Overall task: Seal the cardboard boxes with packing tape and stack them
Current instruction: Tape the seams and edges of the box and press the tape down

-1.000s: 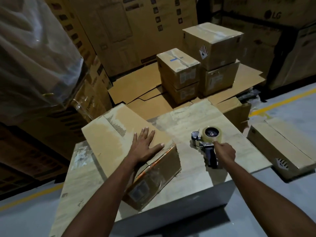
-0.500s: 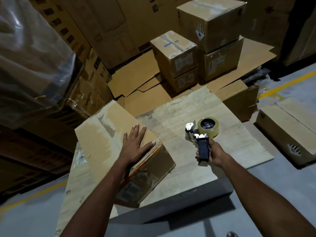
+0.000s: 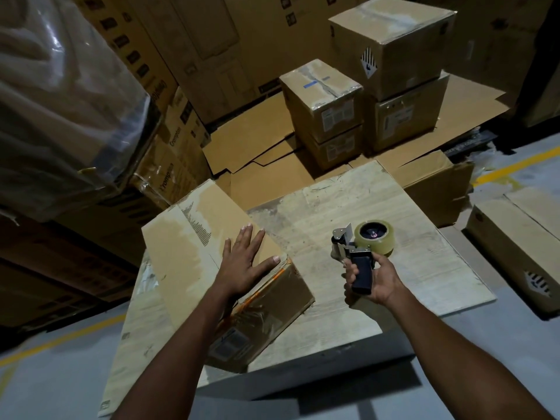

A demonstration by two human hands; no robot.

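On the pale work table [image 3: 348, 207], a cardboard box [image 3: 194, 247] sits toward the left side, turned at an angle to the table edge, its top flaps closed and its near side face wrapped in shiny film with an orange strip along the upper edge. The left hand [image 3: 242, 265] lies flat on the top of the box near its right corner, fingers spread and gripping nothing. To the right of the box and apart from it, the right hand [image 3: 375, 280] is clenched around the dark handle of a tape dispenser [image 3: 360, 253], raised above the table top, with the roll of clear packing tape [image 3: 375, 237] on the far side of the handle. Beyond the table, four taped boxes stand as two stacks of two: a shorter stack [image 3: 324, 110] on the left and a taller stack [image 3: 400, 71] just beside it on flattened cardboard sheets [image 3: 248, 137]. Another long box [image 3: 515, 247] lies on the floor to the right.
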